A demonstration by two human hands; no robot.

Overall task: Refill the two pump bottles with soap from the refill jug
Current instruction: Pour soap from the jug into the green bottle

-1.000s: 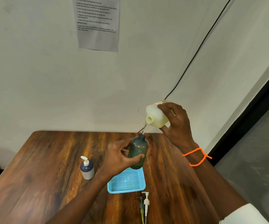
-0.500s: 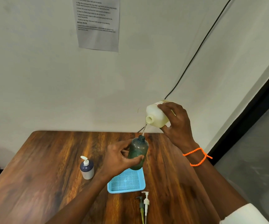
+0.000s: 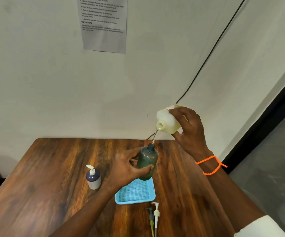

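My left hand (image 3: 127, 167) grips a dark green bottle (image 3: 147, 161) with no pump, held above the blue tray (image 3: 135, 200). My right hand (image 3: 189, 130) holds the pale refill jug (image 3: 167, 121) tipped with its mouth down-left, just above the green bottle's neck. A thin stream of soap (image 3: 154, 138) runs from the jug's mouth into the bottle. A second bottle (image 3: 93, 178), dark blue over white with a white pump fitted, stands on the table to the left. Two loose pump heads, one grey-green (image 3: 150, 214) and one white (image 3: 156, 213), lie near the front of the table.
The wooden table (image 3: 44, 177) stands against a pale wall. A black cable (image 3: 210, 53) runs down the wall behind the jug. A printed sheet (image 3: 104, 23) hangs on the wall above. An orange bead bracelet (image 3: 210, 165) circles my right wrist.
Both hands hold nearly still while the soap keeps streaming; the green bottle has shifted very slightly.
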